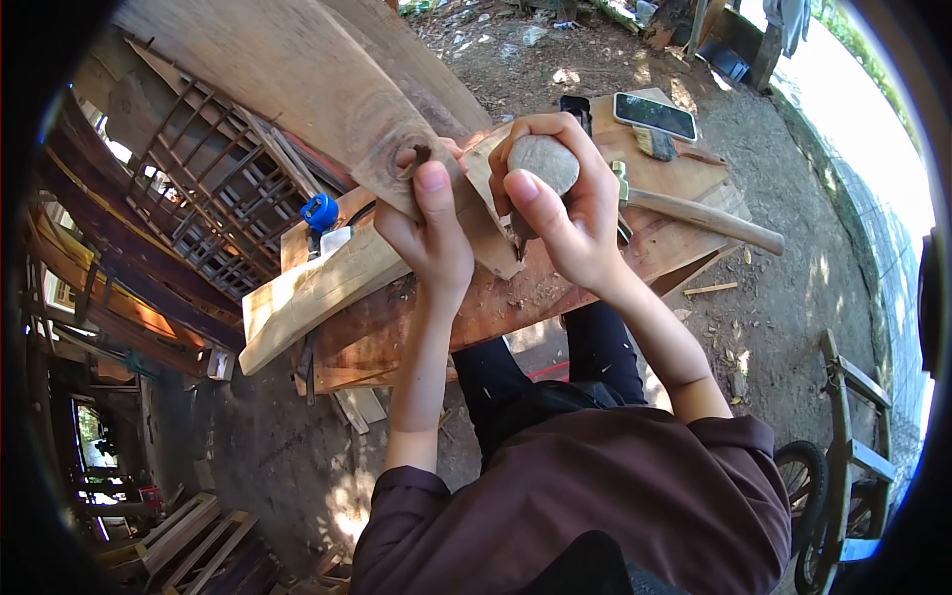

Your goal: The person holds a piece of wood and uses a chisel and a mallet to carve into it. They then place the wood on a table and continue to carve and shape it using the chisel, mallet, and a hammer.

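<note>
My left hand (433, 228) grips the end of a long wooden plank (288, 79), its thumb beside a dark knot hole. The plank slants up toward the upper left. In my right hand (585, 228) is a round-ended wooden handle (544, 165); its greyish end faces me and the fingers wrap round it, so the rest of the tool is mostly hidden. Both hands are over the workbench (367, 342), close to each other. A hammer (704, 218) lies on the bench just right of my right hand.
A phone (654, 117) and a paintbrush (674, 147) lie at the bench's far right. Toward the left are a thick wooden beam (327, 297) and a blue round object (319, 211). A metal grille (213, 178) leans at left; a wheel (801, 486) stands lower right.
</note>
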`<control>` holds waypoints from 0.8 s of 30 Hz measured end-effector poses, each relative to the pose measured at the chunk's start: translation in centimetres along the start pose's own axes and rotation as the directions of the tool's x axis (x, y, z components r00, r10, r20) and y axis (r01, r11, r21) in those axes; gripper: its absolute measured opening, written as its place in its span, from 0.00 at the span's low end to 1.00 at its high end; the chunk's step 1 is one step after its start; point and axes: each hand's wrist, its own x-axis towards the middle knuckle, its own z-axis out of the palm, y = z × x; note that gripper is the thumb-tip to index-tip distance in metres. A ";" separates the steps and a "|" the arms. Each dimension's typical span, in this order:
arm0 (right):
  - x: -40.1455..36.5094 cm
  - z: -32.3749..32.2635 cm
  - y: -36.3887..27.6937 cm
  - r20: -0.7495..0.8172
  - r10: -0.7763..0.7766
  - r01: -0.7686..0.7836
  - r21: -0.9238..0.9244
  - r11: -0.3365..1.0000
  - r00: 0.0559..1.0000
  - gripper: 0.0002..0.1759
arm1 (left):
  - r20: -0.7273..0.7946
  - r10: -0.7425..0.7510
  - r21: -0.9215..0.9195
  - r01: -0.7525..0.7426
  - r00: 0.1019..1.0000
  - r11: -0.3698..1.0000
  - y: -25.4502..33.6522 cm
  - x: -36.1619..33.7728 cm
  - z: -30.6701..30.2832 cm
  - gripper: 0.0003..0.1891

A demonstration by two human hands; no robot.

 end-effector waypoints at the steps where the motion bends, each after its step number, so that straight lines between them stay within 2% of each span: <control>1: -0.1 0.1 0.1 -0.014 -0.022 0.021 -0.024 0.999 1.000 0.21 | -0.015 -0.046 -0.039 0.045 0.999 0.998 -0.1 0.1 0.0 0.17; 3: -0.1 0.5 -0.2 -0.013 -0.072 0.070 -0.103 0.992 0.997 0.22 | 0.001 -0.085 -0.075 0.085 0.996 0.994 -0.3 0.0 -0.1 0.17; 5: 0.4 0.7 0.2 0.052 -0.151 0.157 -0.154 0.975 0.987 0.24 | 0.110 -0.148 -0.135 0.162 0.983 0.977 -1.1 -0.1 -0.3 0.16; 6: 0.5 0.8 0.3 0.047 -0.153 0.158 -0.154 0.975 0.987 0.24 | 0.161 -0.229 -0.145 0.253 0.960 0.957 -0.7 -0.4 -0.5 0.16; 7: 0.6 0.9 0.6 0.059 -0.135 0.143 -0.183 0.973 0.989 0.25 | 0.166 -0.228 -0.143 0.252 0.959 0.957 -0.7 -0.7 -0.7 0.16; 9: 0.9 1.0 0.6 0.066 -0.119 0.131 -0.210 0.969 0.991 0.26 | 0.215 -0.367 -0.227 0.411 0.905 0.883 -1.0 -1.0 -1.1 0.18; 10: 1.1 1.0 0.4 0.099 -0.106 0.129 -0.263 0.956 0.989 0.26 | 0.218 -0.365 -0.225 0.411 0.905 0.884 -1.2 -1.0 -1.2 0.18; 12: 1.3 0.9 0.2 0.125 -0.091 0.127 -0.318 0.939 0.988 0.27 | 0.270 -0.319 -0.206 0.378 0.908 0.902 -1.4 -1.0 -1.1 0.25; 15: 1.4 0.7 0.2 0.141 -0.153 0.194 -0.362 0.912 0.978 0.27 | 0.373 -0.303 -0.195 0.393 0.877 0.899 -1.1 -0.6 -1.1 0.28; 17: 1.3 0.5 0.1 0.172 -0.183 0.240 -0.414 0.878 0.968 0.26 | 0.380 -0.290 -0.222 0.391 0.878 0.893 -1.1 -0.6 -0.9 0.28; 19: 1.1 -0.4 -0.3 0.165 -0.090 0.143 -0.339 0.930 0.982 0.25 | 0.349 -0.261 -0.230 0.353 0.900 0.907 -1.1 -0.7 -0.8 0.26; 20: 0.6 -1.3 -1.1 0.156 0.108 -0.068 -0.242 0.968 0.982 0.24 | 0.373 -0.284 -0.275 0.397 0.883 0.875 -0.9 -0.8 -0.7 0.26; 21: 0.7 -2.8 -0.5 0.169 0.004 0.041 -0.263 0.964 0.986 0.24 | 0.396 -0.303 -0.318 0.439 0.867 0.840 -0.7 -0.7 -0.7 0.27; 22: 0.8 -4.3 -0.6 0.172 -0.003 0.070 -0.385 0.920 0.985 0.25 | 0.393 -0.301 -0.320 0.436 0.869 0.841 -1.2 -0.6 -1.2 0.27; 23: 0.7 -6.1 -0.8 0.178 -0.008 0.098 -0.500 0.860 0.984 0.26 | 0.460 -0.277 -0.252 0.423 0.844 0.870 -2.1 -0.4 -2.0 0.27; 24: 0.5 -8.3 -0.3 0.211 0.090 0.074 -0.663 0.745 0.973 0.27 | 0.524 -0.259 -0.184 0.405 0.811 0.896 -2.6 -0.3 -2.6 0.28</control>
